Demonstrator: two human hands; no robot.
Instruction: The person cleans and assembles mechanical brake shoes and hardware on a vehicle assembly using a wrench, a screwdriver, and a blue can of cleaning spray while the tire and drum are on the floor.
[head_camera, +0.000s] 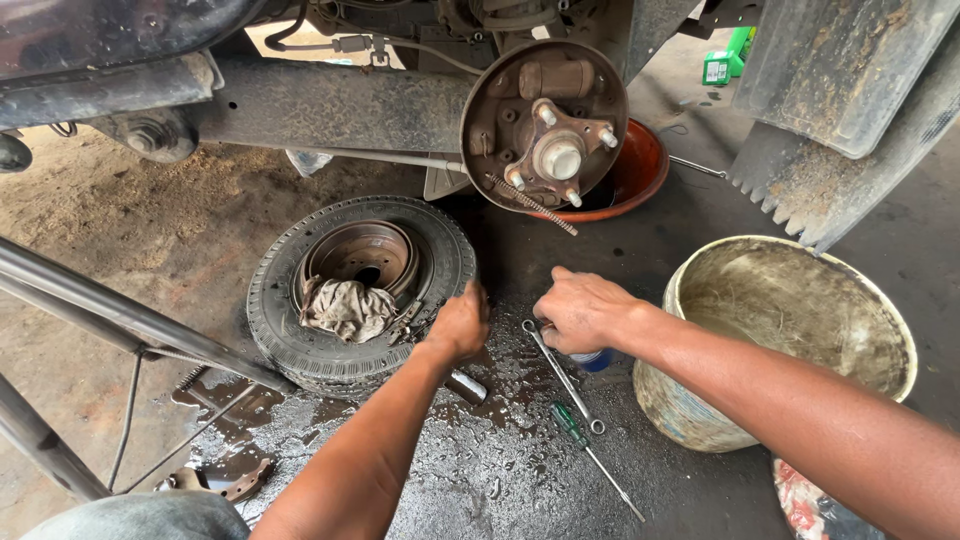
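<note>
On the wet oily floor (480, 470), the right hand (583, 310) gripped a thin steel spanner (560, 375), likely slippery, best held mid-shaft; the left hand (460, 325), fingers curled, their hold unclear, rested beside the tyre (290, 330)

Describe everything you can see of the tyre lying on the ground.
The tyre is black, worn rubber, lying flat on the wet, oily floor. A rusty brake drum and a dirty crumpled rag sit in its middle. The left hand rests at its near right edge.
</note>
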